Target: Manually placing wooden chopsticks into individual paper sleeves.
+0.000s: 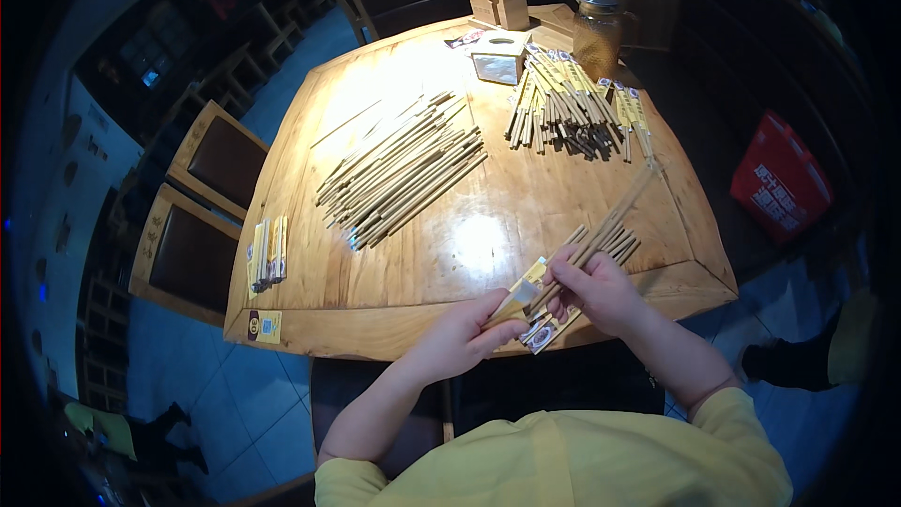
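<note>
Near the table's front edge, my left hand (pixel 461 338) holds a yellow-and-white paper chopstick sleeve (pixel 519 298) between thumb and fingers. My right hand (pixel 602 292) grips wooden chopsticks (pixel 611 215), their lower ends at the mouth of that sleeve; whether they are inside, I cannot tell. Beneath the hands lie more printed paper sleeves (pixel 540 338) and several chopsticks (pixel 625 245), partly hidden by my right hand. A wide pile of bare chopsticks (pixel 405 172) lies slanted at the table's middle left. Farther back on the right is a heap of chopsticks in yellow sleeves (pixel 563 95).
The wooden table (pixel 394 289) also carries a small sleeved bundle (pixel 269 253), a yellow card (pixel 265 327), a tissue box (pixel 498 60), a wooden caddy (pixel 498 3) and a lidded glass jug (pixel 597 35). Chairs (pixel 186 253) stand left; a red bag (pixel 781 179) sits right. Other people show at both sides.
</note>
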`<control>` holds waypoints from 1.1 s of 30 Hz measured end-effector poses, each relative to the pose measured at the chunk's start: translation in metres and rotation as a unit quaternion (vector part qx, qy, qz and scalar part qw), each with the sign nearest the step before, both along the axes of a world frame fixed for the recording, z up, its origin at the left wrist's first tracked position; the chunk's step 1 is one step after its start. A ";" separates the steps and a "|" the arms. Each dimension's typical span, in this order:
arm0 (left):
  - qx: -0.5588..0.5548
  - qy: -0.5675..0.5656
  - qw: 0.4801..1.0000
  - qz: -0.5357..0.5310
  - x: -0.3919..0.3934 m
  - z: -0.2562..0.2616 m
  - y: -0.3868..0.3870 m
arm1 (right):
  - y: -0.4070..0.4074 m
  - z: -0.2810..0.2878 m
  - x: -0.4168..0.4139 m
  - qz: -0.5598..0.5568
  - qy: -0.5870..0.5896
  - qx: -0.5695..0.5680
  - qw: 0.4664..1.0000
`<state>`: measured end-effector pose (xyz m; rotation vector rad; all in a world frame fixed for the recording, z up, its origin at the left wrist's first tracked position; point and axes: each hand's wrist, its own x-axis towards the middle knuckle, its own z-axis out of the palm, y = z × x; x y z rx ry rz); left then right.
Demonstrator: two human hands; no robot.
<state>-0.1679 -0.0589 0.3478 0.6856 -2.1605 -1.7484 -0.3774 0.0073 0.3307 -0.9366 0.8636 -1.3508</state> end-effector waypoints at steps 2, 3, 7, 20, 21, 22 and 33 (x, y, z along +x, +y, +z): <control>0.017 -0.008 1.000 -0.003 0.000 0.000 0.000 | 0.000 0.000 0.001 0.028 -0.071 0.074 0.994; 0.033 -0.015 0.999 -0.006 0.000 0.000 0.000 | 0.001 0.000 0.002 0.028 -0.072 0.073 0.994; 0.046 -0.051 0.998 0.010 0.001 0.000 -0.002 | 0.008 -0.003 0.011 -0.035 0.137 -0.109 0.984; 0.136 0.025 0.990 -0.014 -0.006 -0.009 0.001 | 0.001 -0.010 0.016 -0.038 0.241 -0.158 0.957; 0.139 0.032 0.989 -0.028 -0.004 -0.010 -0.001 | -0.008 -0.013 0.003 -0.102 0.181 -0.170 0.963; 0.139 0.031 0.990 -0.023 0.001 -0.014 -0.003 | -0.017 -0.016 -0.013 -0.164 0.121 -0.180 0.962; 0.116 -0.042 0.991 0.045 -0.008 -0.028 -0.015 | -0.018 -0.019 0.006 -0.231 0.110 -0.052 0.965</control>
